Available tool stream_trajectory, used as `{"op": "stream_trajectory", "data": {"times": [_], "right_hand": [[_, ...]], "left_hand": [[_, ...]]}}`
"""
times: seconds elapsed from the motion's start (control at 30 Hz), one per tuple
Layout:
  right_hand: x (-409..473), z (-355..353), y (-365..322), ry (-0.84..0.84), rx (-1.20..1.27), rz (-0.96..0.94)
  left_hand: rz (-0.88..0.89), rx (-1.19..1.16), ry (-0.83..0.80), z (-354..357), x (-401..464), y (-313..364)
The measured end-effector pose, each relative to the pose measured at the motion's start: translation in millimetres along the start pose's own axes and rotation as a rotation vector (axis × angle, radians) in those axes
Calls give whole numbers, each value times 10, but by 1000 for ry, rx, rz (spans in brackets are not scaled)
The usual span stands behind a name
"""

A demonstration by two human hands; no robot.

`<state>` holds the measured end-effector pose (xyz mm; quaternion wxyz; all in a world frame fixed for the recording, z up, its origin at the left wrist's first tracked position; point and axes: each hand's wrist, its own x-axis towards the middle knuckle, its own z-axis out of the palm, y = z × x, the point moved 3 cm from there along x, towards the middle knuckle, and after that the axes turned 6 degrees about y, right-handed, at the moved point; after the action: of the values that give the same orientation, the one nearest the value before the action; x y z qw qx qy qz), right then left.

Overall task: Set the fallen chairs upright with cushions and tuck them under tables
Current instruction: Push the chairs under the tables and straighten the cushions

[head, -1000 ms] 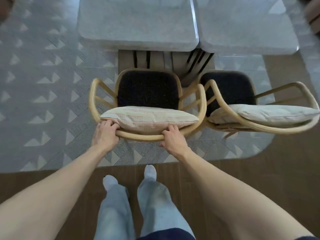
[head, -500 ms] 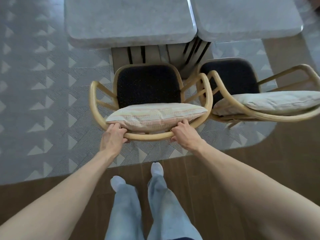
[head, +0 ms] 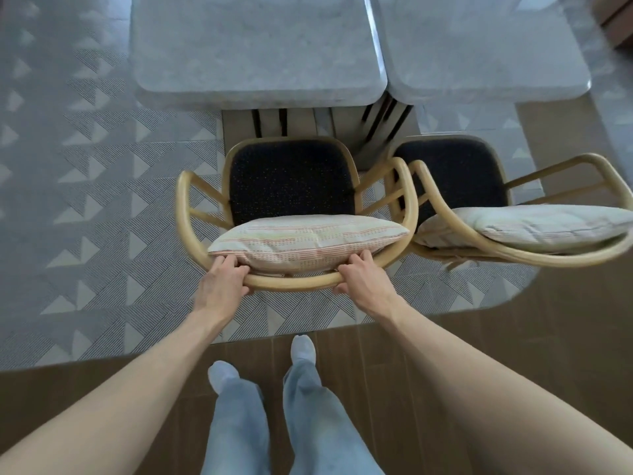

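A wooden armchair [head: 291,284] with a dark speckled seat stands upright in front of the left marble table [head: 253,53]. A striped cushion [head: 308,241] leans against its curved back rail. My left hand [head: 224,281] and my right hand [head: 363,277] both grip that rail from behind. The seat's front edge sits just short of the table's base. A second identical chair [head: 452,176] with its own pale cushion [head: 534,228] stands upright to the right, before the right marble table [head: 479,49], angled slightly.
Both tables stand side by side on a slatted wooden base [head: 308,125]. A grey rug with a triangle pattern [head: 96,186] lies under tables and chairs. My socked feet [head: 260,365] are on brown wood floor behind the rug's edge.
The chair has slid forward towards the left table with both hands on its back rail, and I have stepped closer behind it.
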<state>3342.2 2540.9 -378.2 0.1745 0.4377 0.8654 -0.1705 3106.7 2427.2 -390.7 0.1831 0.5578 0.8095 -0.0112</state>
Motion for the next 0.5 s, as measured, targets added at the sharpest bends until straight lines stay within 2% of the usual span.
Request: {"op": "stream_trajectory", "data": {"times": [0.1, 0.2, 0.3, 0.37, 0.5], "right_hand": [[25, -89, -71, -45, -27, -11], [23, -231, -257, -21, -9, -18], [6, -551, -566, 11, 226, -11], [13, -881, -805, 59, 442, -35], [3, -1593, -1371, 237, 874, -102]], "left_hand": [[-35, -47, -109, -99, 52, 28], [-114, -215, -194, -233, -29, 18], [-146, -405, -177, -458, -205, 53], [-228, -669, -48, -718, -290, 60], [-469, -1337, 433, -1490, -446, -148]]}}
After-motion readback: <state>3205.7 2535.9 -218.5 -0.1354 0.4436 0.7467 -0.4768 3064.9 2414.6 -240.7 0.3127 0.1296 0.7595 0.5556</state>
